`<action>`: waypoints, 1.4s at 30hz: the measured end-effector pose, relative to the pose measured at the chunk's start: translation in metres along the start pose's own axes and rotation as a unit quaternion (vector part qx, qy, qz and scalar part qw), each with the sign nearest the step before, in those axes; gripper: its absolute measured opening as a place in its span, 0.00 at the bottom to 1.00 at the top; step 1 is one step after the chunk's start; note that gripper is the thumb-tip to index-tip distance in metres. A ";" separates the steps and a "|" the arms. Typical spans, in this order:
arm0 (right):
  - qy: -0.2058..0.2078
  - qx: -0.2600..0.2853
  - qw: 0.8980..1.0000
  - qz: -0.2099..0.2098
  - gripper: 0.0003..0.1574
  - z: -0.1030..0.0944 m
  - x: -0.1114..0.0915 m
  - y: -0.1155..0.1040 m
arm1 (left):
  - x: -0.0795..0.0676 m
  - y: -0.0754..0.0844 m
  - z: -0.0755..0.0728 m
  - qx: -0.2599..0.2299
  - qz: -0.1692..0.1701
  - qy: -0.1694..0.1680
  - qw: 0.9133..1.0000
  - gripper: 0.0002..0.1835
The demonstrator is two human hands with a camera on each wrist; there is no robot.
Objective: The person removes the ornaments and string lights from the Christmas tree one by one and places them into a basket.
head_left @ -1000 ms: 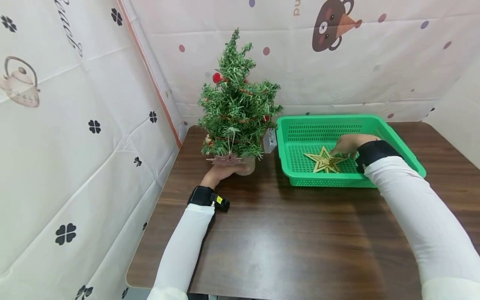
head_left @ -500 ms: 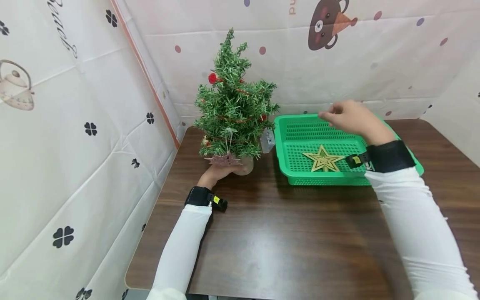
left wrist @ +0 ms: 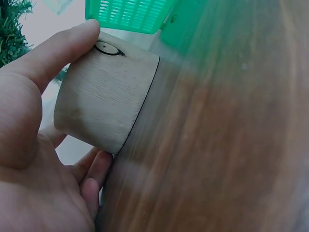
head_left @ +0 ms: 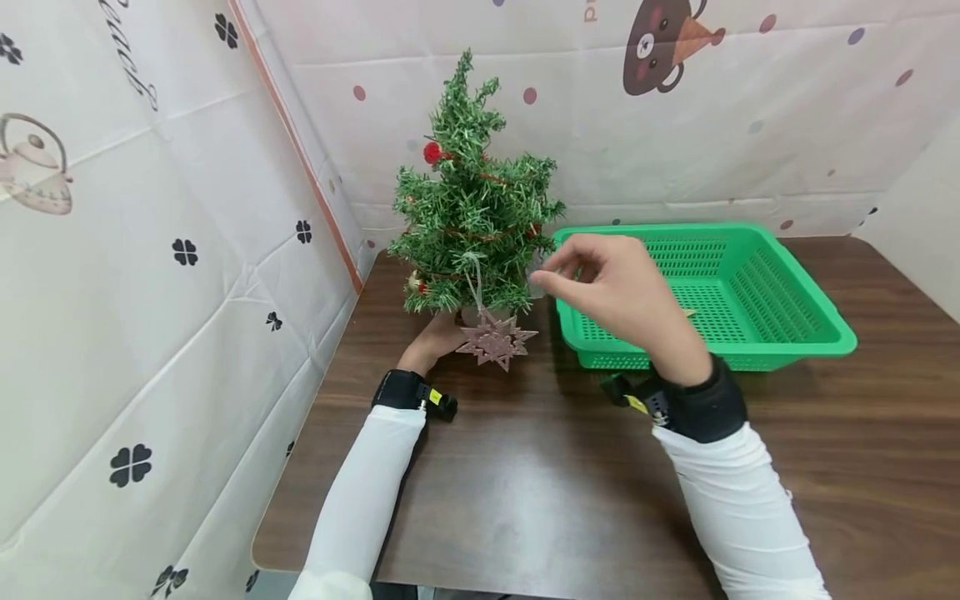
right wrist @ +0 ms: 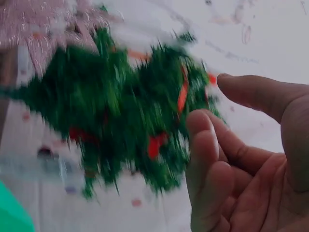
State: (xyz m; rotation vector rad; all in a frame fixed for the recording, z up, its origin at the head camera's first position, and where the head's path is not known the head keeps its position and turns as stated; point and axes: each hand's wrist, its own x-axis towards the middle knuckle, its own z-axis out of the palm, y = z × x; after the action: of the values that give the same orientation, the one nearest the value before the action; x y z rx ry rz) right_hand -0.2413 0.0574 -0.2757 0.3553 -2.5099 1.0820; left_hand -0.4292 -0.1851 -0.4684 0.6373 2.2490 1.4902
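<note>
A small artificial Christmas tree (head_left: pixel 476 204) with red decorations stands on the table's left half. Low on its front hangs a pinkish glittery star ornament (head_left: pixel 495 340) on a pale loop. My left hand (head_left: pixel 435 340) holds the tree's round wooden base (left wrist: pixel 108 92), thumb along the top and fingers around the far side. Just right of the lower branches, my right hand (head_left: pixel 618 292) is raised with nothing in it. In the right wrist view its fingers bend loosely, and the thumb (right wrist: pixel 256 94) stays apart from them.
A green plastic basket (head_left: pixel 813 312) stands right of the tree, partly behind my right hand. Inside, just a tip of a gold star (head_left: pixel 690 312) shows. A clear box-like piece (head_left: pixel 536 271) hangs at the tree's right side. Patterned cloth (head_left: pixel 750 100) covers the walls.
My right hand has risen out of the basket and moved left to the tree, leaving the gold star behind. The pinkish star has turned its face forward. My left hand stays at the base.
</note>
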 end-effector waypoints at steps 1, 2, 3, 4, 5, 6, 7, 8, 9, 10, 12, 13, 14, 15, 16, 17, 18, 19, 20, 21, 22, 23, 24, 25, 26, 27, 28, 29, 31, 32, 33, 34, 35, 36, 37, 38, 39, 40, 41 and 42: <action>-0.003 0.005 1.000 -0.004 0.10 0.006 0.001 -0.003 | -0.006 0.011 0.001 0.024 -0.026 0.010 0.999 0.47; -0.005 0.010 1.000 -0.005 0.11 0.012 0.003 -0.005 | -0.009 0.017 0.002 0.027 -0.033 0.012 0.999 0.46; -0.005 0.016 1.000 -0.007 0.13 0.017 0.005 -0.008 | -0.011 0.021 0.003 0.022 -0.033 0.010 0.999 0.43; -0.005 0.023 1.000 -0.006 0.15 0.022 0.006 -0.010 | -0.012 0.024 0.003 0.019 -0.030 0.011 0.999 0.38; -0.006 0.025 1.000 -0.007 0.16 0.027 0.008 -0.012 | -0.012 0.025 0.003 0.014 -0.016 0.007 1.000 0.31; -0.007 0.026 1.000 -0.006 0.18 0.032 0.009 -0.013 | -0.011 0.024 0.003 0.011 -0.005 0.004 1.000 0.23; -0.009 0.026 1.000 -0.007 0.19 0.036 0.009 -0.014 | -0.010 0.023 0.003 0.010 0.014 -0.002 1.000 0.15; -0.010 0.025 1.000 -0.009 0.19 0.041 0.009 -0.015 | -0.008 0.020 0.004 0.010 0.021 -0.002 1.000 0.10; -0.010 0.025 1.000 -0.011 0.19 0.044 0.009 -0.015 | -0.008 0.019 0.004 0.013 0.025 -0.004 1.000 0.11; -0.008 0.021 1.000 -0.014 0.19 0.048 0.009 -0.015 | -0.007 0.018 0.004 0.017 0.037 -0.007 0.999 0.14; -0.003 0.020 1.000 -0.021 0.19 0.054 0.007 -0.013 | -0.006 0.018 0.005 0.021 0.053 -0.020 0.998 0.17; 0.003 0.023 0.999 -0.026 0.19 0.057 0.007 -0.013 | -0.007 0.018 0.005 0.021 0.045 -0.018 0.999 0.15; 0.010 0.025 0.999 -0.031 0.18 0.060 0.007 -0.013 | -0.008 0.018 0.004 0.022 0.034 -0.015 0.999 0.14; 0.017 0.028 0.999 -0.037 0.18 0.063 0.007 -0.012 | -0.008 0.018 0.004 0.021 0.030 -0.019 0.999 0.16; 0.023 0.032 0.998 -0.043 0.17 0.065 0.007 -0.012 | -0.008 0.018 0.003 0.018 0.023 -0.020 0.999 0.19; 0.029 0.036 0.998 -0.049 0.16 0.067 0.006 -0.012 | -0.010 0.018 0.003 0.015 0.008 -0.017 1.000 0.24; 0.036 0.041 0.997 -0.054 0.14 0.069 0.006 -0.012 | -0.012 0.018 0.002 0.010 -0.012 -0.011 1.000 0.28; 0.041 0.044 0.996 -0.058 0.13 0.071 0.006 -0.012 | -0.013 0.018 0.001 0.006 -0.021 -0.007 1.000 0.33; 0.046 0.047 0.996 -0.060 0.11 0.072 0.006 -0.012 | -0.013 0.018 0.001 0.002 -0.018 -0.010 1.000 0.35; 0.049 0.052 0.996 -0.061 0.09 0.074 0.006 -0.012 | -0.014 0.017 0.001 -0.001 -0.019 -0.010 1.000 0.37; 0.052 0.057 0.995 -0.062 0.08 0.075 0.006 -0.012 | -0.014 0.017 0.001 -0.004 -0.017 -0.008 1.000 0.38; 0.055 0.061 0.995 -0.063 0.07 0.075 0.006 -0.011 | -0.014 0.016 0.000 -0.004 -0.009 -0.009 1.000 0.37; 0.058 0.064 0.994 -0.065 0.07 0.076 0.007 -0.012 | -0.014 0.016 0.000 -0.002 -0.008 -0.007 1.000 0.37; 0.062 0.067 0.994 -0.068 0.06 0.076 0.007 -0.012 | -0.014 0.015 0.000 -0.002 -0.003 -0.007 1.000 0.35; 0.067 0.070 0.993 -0.071 0.06 0.075 0.007 -0.012 | -0.013 0.015 0.000 -0.001 0.008 -0.009 1.000 0.33; 0.072 0.073 0.992 -0.075 0.06 0.075 0.007 -0.012 | -0.012 0.015 0.000 0.001 0.014 -0.009 1.000 0.31; 0.078 0.074 0.991 -0.077 0.06 0.074 0.007 -0.012 | -0.012 0.015 0.000 -0.001 0.021 -0.012 1.000 0.29; 0.083 0.075 0.990 -0.080 0.06 0.073 0.007 -0.012 | -0.012 0.015 0.000 0.000 0.026 -0.012 1.000 0.28; 0.096 0.073 0.989 -0.086 0.05 0.072 0.007 -0.011 | -0.012 0.016 0.000 0.004 0.028 -0.010 1.000 0.28; 0.103 0.073 0.988 -0.088 0.05 0.071 0.007 -0.011 | -0.011 0.016 0.001 0.007 0.026 -0.010 1.000 0.29; 0.109 0.074 0.987 -0.090 0.05 0.070 0.007 -0.010 | -0.012 0.016 0.001 0.007 0.018 -0.007 1.000 0.31; 0.116 0.075 0.986 -0.093 0.05 0.069 0.007 -0.010 | -0.012 0.016 0.001 0.007 0.013 -0.004 1.000 0.33; 0.124 0.076 0.985 -0.097 0.05 0.067 0.007 -0.010 | -0.011 0.016 0.001 0.009 0.011 0.000 1.000 0.36; 0.131 0.077 0.983 -0.100 0.05 0.066 0.006 -0.010 | -0.011 0.016 0.001 0.008 0.010 0.003 1.000 0.37; 0.138 0.079 0.982 -0.104 0.05 0.065 0.006 -0.010 | -0.011 0.016 0.002 0.004 0.009 0.005 1.000 0.38; 0.145 0.081 0.980 -0.107 0.05 0.064 0.006 -0.010 | -0.010 0.016 0.002 0.001 0.012 0.006 1.000 0.39; 0.153 0.081 0.979 -0.110 0.05 0.064 0.006 -0.010 | -0.009 0.016 0.002 -0.001 0.016 0.008 1.000 0.39; 0.160 0.080 0.977 -0.114 0.06 0.063 0.006 -0.010 | -0.009 0.016 0.002 0.001 0.015 0.008 1.000 0.38; 0.167 0.080 0.976 -0.116 0.06 0.062 0.006 -0.010 | -0.009 0.016 0.002 0.002 0.019 0.009 1.000 0.38; 0.172 0.081 0.974 -0.119 0.06 0.062 0.006 -0.010 | -0.008 0.016 0.002 0.002 0.018 0.009 1.000 0.38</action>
State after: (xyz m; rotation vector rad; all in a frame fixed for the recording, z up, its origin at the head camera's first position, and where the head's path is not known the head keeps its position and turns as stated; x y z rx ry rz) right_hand -0.2578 0.0044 -0.3052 0.4575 -2.0250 1.1426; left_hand -0.4183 -0.1826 -0.4536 0.6705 2.2652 1.5147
